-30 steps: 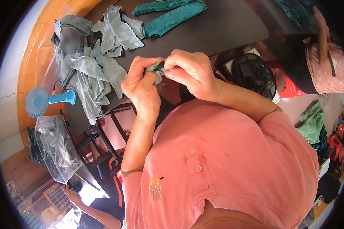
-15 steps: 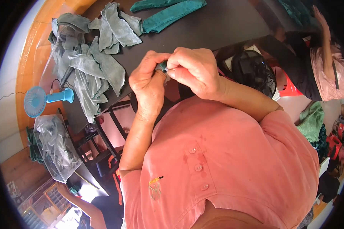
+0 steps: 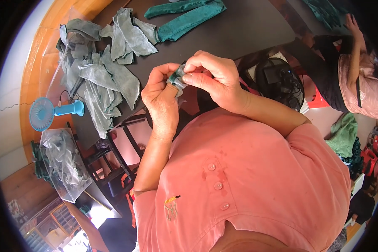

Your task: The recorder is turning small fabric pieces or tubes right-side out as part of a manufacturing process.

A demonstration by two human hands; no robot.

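Note:
Between my hands, above the table's near edge, is a small bunched piece of grey-green velvety fabric (image 3: 178, 79). My left hand (image 3: 161, 92) pinches it from the left, its thumb tucked under the cloth and the index finger curled over the top. From the right, my right hand (image 3: 216, 77) grips its edge between thumb and bent index finger. Most of the piece is hidden by fingers. Nearest to my left hand on the dark table lie several flat grey-green fabric strips (image 3: 119, 77). Farther back are two long teal velvet pieces (image 3: 193, 19).
A small blue fan (image 3: 44, 113) stands at the left, above a clear plastic box (image 3: 65, 166) of grey fabric. A black mesh basket (image 3: 279, 82) with a cable sits right of my hands. Co-workers' arms show at far right (image 3: 355, 50) and lower left (image 3: 86, 229).
My right hand has shifted slightly and its fingers have loosened from a tight fist. More of the bunched fabric now shows between my hands. The co-worker at right has moved a little.

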